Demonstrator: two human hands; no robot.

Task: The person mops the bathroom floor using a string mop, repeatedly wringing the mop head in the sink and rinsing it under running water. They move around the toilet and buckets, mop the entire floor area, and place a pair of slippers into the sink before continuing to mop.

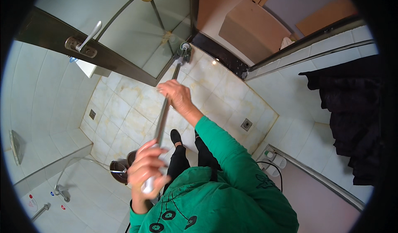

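Note:
A long-handled mop (161, 123) with a metal pole slants across the wet tiled floor. Its small grey-green head (185, 54) meets the floor by the foot of the glass door; the head's exact shape is hard to make out. My right hand (177, 96) is wrapped round the middle of the pole. Nearer to me, my left hand (146, 166), slightly blurred, is closed round the pole's upper end, with the white end cap (148, 185) showing below the fingers.
A framed glass door (124, 38) with a lever handle stands at upper left. Dark buckets (119, 171) and a shower hose are at lower left. A floor drain (246, 124) lies right of my feet. Dark cloth (352, 108) hangs at right. A dark threshold (217, 54) crosses the doorway.

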